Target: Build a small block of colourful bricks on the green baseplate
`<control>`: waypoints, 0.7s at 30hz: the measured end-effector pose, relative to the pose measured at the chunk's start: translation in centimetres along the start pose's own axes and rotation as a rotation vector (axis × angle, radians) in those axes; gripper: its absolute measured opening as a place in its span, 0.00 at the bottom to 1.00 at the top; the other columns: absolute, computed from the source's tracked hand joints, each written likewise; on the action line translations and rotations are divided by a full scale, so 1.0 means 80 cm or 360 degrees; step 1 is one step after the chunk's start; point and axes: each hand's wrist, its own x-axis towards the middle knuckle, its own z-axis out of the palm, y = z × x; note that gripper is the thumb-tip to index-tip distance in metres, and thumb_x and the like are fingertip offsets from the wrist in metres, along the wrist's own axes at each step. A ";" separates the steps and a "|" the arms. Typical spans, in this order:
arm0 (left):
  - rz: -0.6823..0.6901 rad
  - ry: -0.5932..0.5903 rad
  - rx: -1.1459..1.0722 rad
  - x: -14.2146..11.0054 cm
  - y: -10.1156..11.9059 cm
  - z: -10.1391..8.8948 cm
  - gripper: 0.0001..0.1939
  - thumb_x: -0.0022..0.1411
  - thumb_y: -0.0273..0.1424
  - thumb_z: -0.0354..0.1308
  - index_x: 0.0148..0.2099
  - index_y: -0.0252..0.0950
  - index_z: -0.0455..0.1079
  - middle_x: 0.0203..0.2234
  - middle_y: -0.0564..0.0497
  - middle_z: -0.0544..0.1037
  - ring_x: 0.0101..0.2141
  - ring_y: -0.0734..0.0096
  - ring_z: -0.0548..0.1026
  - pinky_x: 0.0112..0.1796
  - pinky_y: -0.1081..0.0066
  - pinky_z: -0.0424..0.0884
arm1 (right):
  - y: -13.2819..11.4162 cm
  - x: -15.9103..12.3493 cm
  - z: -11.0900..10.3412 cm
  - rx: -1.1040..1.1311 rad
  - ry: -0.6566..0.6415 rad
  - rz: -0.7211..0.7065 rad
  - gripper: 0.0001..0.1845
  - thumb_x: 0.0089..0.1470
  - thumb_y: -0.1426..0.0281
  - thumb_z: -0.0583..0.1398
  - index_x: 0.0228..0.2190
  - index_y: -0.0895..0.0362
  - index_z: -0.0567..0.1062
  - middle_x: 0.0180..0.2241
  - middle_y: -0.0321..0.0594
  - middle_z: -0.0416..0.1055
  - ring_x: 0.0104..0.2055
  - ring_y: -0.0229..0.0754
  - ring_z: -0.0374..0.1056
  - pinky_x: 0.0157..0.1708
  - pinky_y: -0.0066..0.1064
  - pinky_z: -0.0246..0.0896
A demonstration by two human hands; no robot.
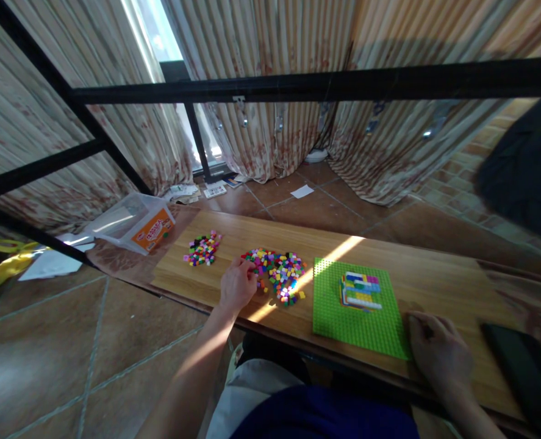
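My left hand (239, 284) is at the left edge of a large pile of small multicoloured toy bricks (286, 271). Its fingers are curled together, and whatever they may hold is hidden. A green studded baseplate (357, 332) lies to the right of that pile. On it stands a low block built of coloured bricks (360, 291), with white, blue, yellow and pink pieces on top. My right hand (439, 350) rests on the table against the plate's right edge, fingers curled in, with no brick visible in it. A smaller brick pile (203, 249) lies farther left.
The long wooden table (261, 228) carries a clear plastic box (135, 222) with an orange label at its left end. A dark phone-like slab (521, 366) lies at the right. Black metal rails (270, 88) cross beyond the table, before striped curtains (270, 140).
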 end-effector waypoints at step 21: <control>0.0117 -0.0089 -0.1028 -0.003 0.043 -0.003 0.07 0.60 0.32 0.54 0.41 0.38 0.65 0.33 0.51 0.76 0.32 0.72 0.75 0.35 0.73 0.71 | -0.007 0.002 0.001 0.0075 0.0051 0.0003 0.17 0.56 0.61 0.52 0.32 0.57 0.77 0.35 0.44 0.73 0.31 0.44 0.67 0.28 0.32 0.57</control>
